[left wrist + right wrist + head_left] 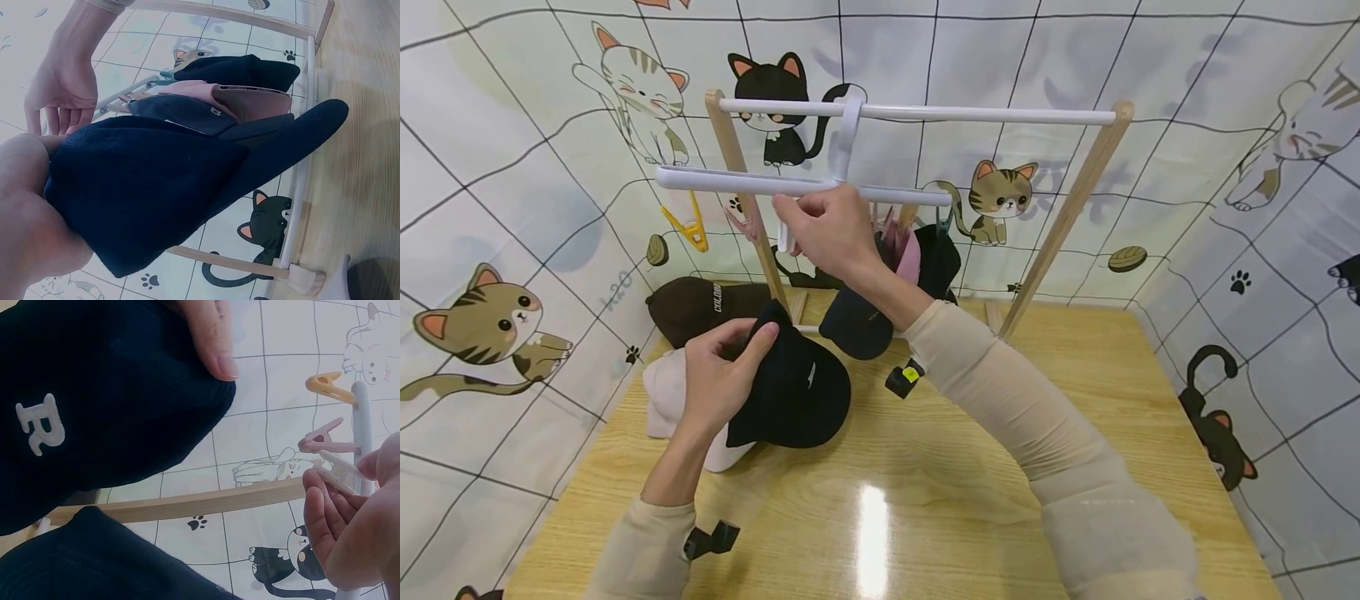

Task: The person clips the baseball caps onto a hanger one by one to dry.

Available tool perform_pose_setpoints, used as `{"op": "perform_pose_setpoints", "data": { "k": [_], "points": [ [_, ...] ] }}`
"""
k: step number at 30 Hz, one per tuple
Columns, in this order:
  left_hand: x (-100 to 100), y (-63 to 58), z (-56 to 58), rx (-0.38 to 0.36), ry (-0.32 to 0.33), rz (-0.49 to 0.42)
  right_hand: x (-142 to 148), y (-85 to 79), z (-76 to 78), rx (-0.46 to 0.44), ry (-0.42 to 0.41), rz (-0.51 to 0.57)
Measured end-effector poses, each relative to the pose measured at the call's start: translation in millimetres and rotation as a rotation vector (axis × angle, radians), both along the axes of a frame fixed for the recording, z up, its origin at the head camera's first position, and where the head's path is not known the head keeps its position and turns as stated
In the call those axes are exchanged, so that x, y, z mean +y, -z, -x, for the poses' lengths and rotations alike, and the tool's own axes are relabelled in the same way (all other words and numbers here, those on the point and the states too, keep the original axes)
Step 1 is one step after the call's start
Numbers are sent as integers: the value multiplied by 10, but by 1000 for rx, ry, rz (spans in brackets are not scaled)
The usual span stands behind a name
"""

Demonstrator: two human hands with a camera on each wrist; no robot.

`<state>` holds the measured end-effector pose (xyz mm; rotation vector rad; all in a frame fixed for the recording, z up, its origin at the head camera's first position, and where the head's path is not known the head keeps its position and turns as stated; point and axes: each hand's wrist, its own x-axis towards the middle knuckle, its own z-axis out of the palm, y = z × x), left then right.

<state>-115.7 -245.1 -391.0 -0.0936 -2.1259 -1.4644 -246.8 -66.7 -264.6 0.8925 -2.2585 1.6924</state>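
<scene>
My left hand point(718, 375) pinches a black baseball cap point(805, 392) by its edge, between thumb and fingers. The cap's brim points down and to the right, above the table. In the right wrist view a white letter R marks this cap point(112, 381). My right hand point(831, 227) is up at the white hanger point(730, 181), gripping a white clip point(337, 472) that hangs from it. That clip's jaws are apart, with nothing between them. Past my right forearm hang a dark blue cap point(859, 325), a pink cap point(910, 260) and a black cap point(942, 258).
The hanger hooks over the white bar point(985, 114) of a wooden rack point(1067, 218). A yellow clip point(691, 229) and a pink clip point(743, 221) dangle at its left. A brown cap point(688, 308) and a white cap point(664, 387) lie on the table point(955, 492) at left.
</scene>
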Motion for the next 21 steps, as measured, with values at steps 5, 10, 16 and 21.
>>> {"op": "perform_pose_setpoints", "data": {
  "k": [5, 10, 16, 21],
  "points": [
    [41, -19, 20, 7, 14, -14, 10, 20, 8, 34, 10, -47],
    [85, -28, 34, 4, 18, -20, 43, 32, 9, 44, 7, -77],
    [150, -51, 71, 13, 18, -2, 90, 28, 13, 47, 22, -132],
    [200, -53, 122, 26, 15, 9, 119, 21, 8, 56, 19, -169]
  ]
}}
